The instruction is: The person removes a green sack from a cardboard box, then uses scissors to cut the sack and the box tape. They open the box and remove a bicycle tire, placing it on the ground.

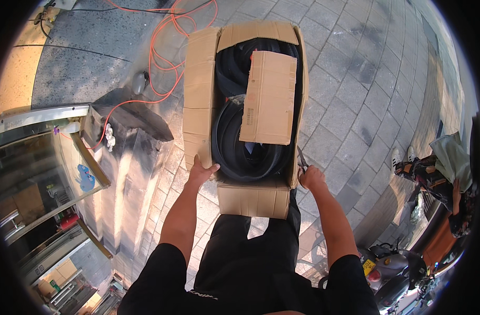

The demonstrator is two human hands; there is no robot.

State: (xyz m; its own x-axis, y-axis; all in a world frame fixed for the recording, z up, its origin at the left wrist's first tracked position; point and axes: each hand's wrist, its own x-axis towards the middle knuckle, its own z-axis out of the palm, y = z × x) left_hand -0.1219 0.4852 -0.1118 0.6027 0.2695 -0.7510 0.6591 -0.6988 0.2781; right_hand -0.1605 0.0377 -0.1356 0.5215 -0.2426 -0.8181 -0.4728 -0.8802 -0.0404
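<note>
An open cardboard box [200, 98] stands on the paving before me, its flaps folded out. Inside lie coils of black rubber, a near one [228, 149] and a far one [228, 73]. A loose cardboard piece [269, 98] bearing print covers part of both. My left hand [201, 172] grips the near left corner of the box at its side flap, thumb towards the inside. At the near right corner, outside the wall, my right hand [312, 177] is closed around a dark pointed tool, apparently scissors [302, 158]. Its handles are mostly hidden by my fingers.
An orange hose or cable [155, 59] loops over the ground at the upper left. Stone steps [125, 169] and a glass-fronted doorway or case [35, 173] stand left. To the right sits a person [425, 169] holding grey-green cloth [454, 159]; a motor scooter [393, 267] is parked nearby.
</note>
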